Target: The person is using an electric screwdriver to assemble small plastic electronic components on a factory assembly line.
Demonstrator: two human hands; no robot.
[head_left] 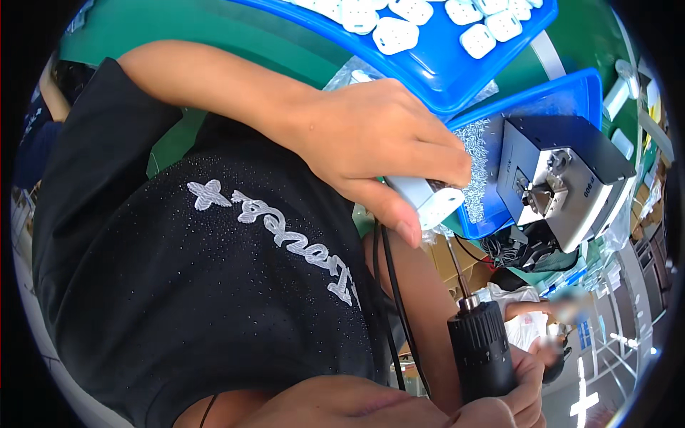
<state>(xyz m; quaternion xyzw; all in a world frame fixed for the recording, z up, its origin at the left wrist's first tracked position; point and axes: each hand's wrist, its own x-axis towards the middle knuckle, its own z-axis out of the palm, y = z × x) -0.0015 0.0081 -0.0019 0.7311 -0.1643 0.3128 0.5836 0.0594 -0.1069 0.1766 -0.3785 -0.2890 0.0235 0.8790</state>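
Note:
My left hand (385,135) is closed around a white plastic housing (440,208) that looks like a power socket, gripping it between thumb and fingers. Small holes show in its exposed face; the fingers hide much of the rest. In the lower right, my right hand (517,399) wraps round the black body of an electric screwdriver (481,346). The long thin bit points up at the housing, its tip close to the lower edge; whether they touch I cannot tell. Two black cables (389,299) hang beside my right forearm.
A blue tray (446,89) with several white housings lies at the top. Beside it, a blue bin (589,89) holds many small screws (472,164) and a black-and-silver screw feeder (564,178). Bundled black cables (521,250) lie below. Another person (528,321) is in the background.

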